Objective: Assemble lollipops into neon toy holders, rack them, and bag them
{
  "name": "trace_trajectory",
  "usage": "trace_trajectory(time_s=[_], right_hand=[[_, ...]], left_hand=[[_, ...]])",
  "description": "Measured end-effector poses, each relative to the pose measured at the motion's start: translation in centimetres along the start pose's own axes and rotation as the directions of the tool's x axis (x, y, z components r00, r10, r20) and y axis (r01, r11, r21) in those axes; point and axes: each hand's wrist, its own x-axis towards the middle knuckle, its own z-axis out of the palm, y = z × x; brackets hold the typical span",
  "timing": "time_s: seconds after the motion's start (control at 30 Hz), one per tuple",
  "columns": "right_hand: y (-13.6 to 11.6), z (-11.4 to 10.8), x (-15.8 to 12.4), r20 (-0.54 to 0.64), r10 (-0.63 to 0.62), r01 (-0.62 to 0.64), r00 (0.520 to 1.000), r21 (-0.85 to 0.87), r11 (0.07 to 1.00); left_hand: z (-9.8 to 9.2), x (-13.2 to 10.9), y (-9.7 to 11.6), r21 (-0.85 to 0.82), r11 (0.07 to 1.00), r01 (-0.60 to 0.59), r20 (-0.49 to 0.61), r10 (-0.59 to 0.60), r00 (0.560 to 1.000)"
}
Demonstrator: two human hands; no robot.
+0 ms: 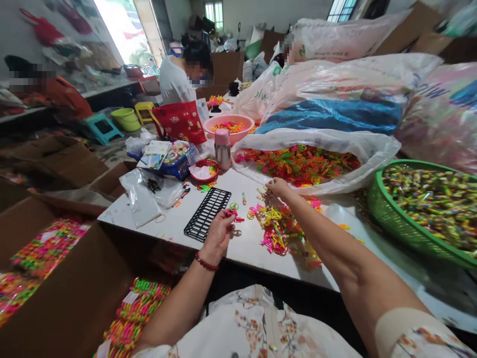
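My left hand point(218, 232), a red bead bracelet at its wrist, is closed in a pinch on a small pink plastic piece point(231, 212). A green ring-shaped bit shows at its fingertips. Just left of it lies a black slotted plastic tray point(207, 214). My right hand point(279, 189) reaches to the near edge of the open white sack, its fingers pinched together. What they hold, if anything, is too small to make out. Below that hand spreads a loose pile of yellow, pink and orange plastic pieces point(274, 219). A small patterned tube point(244, 198) lies between the hands.
The open sack point(376, 144) bulges with colourful pieces. To the right is a green basket point(380, 209) of small wrapped tubes. A steel flask point(222, 155), pink basin point(238, 134) and blue basket point(181, 171) stand behind. Cardboard boxes point(74, 278) flank the table; two people sit beyond.
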Motion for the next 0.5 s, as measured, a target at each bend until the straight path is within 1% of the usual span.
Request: trace_trajectory(time_s=[0.07, 0.13, 0.23, 0.27, 0.3, 0.37, 0.4, 0.43, 0.47, 0.5], right_hand=[[-0.5, -0.2, -0.9, 0.034, 0.007, -0.013, 0.999, 0.188, 0.982], [-0.8, -0.1, -2.5, 0.076, -0.006, -0.021, 0.997, 0.363, 0.932], [-1.1, 0.5, -5.9, 0.131, -0.039, -0.037, 0.991, 0.532, 0.846], [-1.1, 0.8, -7.2, 0.16, -0.048, -0.058, 0.986, 0.598, 0.8], [-1.0, 1.2, -8.5, 0.196, -0.058, -0.091, 0.979, 0.674, 0.734], [-0.8, 2.1, -11.0, 0.252, -0.087, -0.161, 0.964, 0.81, 0.563], [-0.7, 2.5, -12.2, 0.251, -0.095, -0.174, 0.963, 0.853, 0.491], [-0.5, 3.0, -13.2, 0.232, -0.094, -0.166, 0.968, 0.876, 0.453], [-0.2, 3.5, -14.2, 0.204, -0.087, -0.142, 0.975, 0.877, 0.458], [0.1, 4.1, -15.0, 0.181, -0.078, -0.121, 0.98, 0.866, 0.485]], left_hand=[[-0.3, -0.1, -0.2, 0.04, 0.997, -0.062, -0.013, 0.063, 0.998], [-0.6, -0.2, -0.3, 0.09, 0.99, -0.106, -0.025, 0.108, 0.994], [-1.0, -0.5, -0.3, 0.119, 0.984, -0.135, -0.002, 0.136, 0.991], [-1.0, -0.6, -0.3, 0.112, 0.986, -0.122, 0.015, 0.121, 0.993], [-1.0, -0.7, -0.3, 0.096, 0.99, -0.1, 0.032, 0.097, 0.995], [-1.0, -1.0, -0.5, 0.041, 0.999, -0.035, 0.074, 0.032, 0.997], [-0.9, -1.2, -0.6, 0.003, 1.0, -0.01, 0.096, 0.01, 0.995], [-0.9, -1.3, -0.8, -0.038, 0.999, 0.006, 0.113, -0.002, 0.994], [-0.8, -1.4, -1.1, -0.072, 0.997, 0.013, 0.115, -0.005, 0.993], [-0.7, -1.4, -1.4, -0.088, 0.996, 0.012, 0.103, -0.003, 0.995]])
